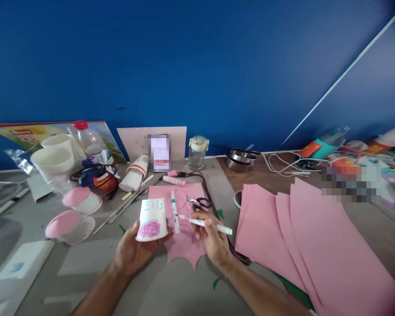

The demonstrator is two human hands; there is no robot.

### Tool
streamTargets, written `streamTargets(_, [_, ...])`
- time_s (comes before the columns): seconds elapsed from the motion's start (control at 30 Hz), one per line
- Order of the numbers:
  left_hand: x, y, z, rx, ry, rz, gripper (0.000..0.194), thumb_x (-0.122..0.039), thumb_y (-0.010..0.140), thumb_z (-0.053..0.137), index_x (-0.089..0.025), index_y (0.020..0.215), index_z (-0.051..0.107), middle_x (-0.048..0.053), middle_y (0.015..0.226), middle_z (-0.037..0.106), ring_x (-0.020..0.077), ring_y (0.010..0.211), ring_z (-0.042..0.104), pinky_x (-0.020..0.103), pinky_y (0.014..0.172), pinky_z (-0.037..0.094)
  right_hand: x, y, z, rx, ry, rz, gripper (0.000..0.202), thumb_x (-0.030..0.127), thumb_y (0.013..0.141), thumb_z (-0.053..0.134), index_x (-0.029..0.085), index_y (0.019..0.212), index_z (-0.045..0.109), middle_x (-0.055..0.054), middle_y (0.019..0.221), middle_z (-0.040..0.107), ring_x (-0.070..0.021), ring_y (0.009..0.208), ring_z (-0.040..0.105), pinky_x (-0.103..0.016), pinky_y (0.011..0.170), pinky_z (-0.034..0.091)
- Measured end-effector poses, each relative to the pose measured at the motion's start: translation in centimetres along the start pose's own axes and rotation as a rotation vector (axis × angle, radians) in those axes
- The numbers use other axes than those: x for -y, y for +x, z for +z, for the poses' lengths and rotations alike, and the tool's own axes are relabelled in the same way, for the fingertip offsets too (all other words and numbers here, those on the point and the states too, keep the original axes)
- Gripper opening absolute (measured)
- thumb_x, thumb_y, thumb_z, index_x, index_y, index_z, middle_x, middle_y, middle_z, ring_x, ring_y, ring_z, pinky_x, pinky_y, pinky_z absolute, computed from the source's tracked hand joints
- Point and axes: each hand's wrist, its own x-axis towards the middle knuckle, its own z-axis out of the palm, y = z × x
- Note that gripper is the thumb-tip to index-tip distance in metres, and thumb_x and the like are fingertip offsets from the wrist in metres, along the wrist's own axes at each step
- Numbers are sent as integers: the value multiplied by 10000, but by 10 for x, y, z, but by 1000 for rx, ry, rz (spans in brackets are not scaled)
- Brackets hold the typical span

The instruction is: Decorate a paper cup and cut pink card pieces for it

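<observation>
My left hand [133, 250] is wrapped round a white paper cup [153, 210], held upside down with its rim low. Teal marks run along the cup's upper part, and a scribbled pink-purple patch fills the lower part. In my right hand [213, 241] is a white marker [206, 223], its purple end pointing left, apart from the cup. Beneath the hands lies a cut pink paper [184, 252] with a scalloped edge. On it rest a second marker [174, 206] with a teal band and black-handled scissors [200, 202].
Two cups with pink paper tops [64, 224] lie at left, near stacked white cups [52, 162] and a red-capped bottle [85, 140]. A phone [159, 153], a glass jar [197, 153] and metal bowls [239, 159] stand behind. Large pink sheets [325, 245] lie at right.
</observation>
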Motion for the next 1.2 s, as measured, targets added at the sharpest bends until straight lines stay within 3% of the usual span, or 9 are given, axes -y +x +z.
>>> streamTargets(0.27, [-1,-1,-2,-115,26,-23,519,-461,755,666,-188,1197,649,125,1064,742,313,943,688,481,903,496,4,1,1,25,-38,20,458,567,920,450,163,904,666,7,605,523,-97,496,427,-225,464,345])
streamTargets(0.53, [-1,0,-2,-106,66,-22,591,-474,782,632,-203,1303,568,126,1073,734,314,946,682,494,917,478,10,1,2,76,-111,-21,457,572,930,421,170,892,638,1,614,534,-97,497,413,-230,460,343])
streamTargets(0.93, [-1,0,1,-121,30,-52,431,-488,728,686,-176,1022,732,129,1015,755,307,892,696,453,859,520,10,2,2,91,-86,-33,439,553,936,429,168,877,633,7,620,533,-88,500,420,-220,467,349])
streamTargets(1.2, [-1,-1,3,-105,30,-87,437,-479,719,703,-173,1029,735,120,1015,760,300,888,699,428,849,530,13,4,2,89,-131,-41,451,564,932,421,178,851,642,3,620,536,-101,518,441,-229,477,353])
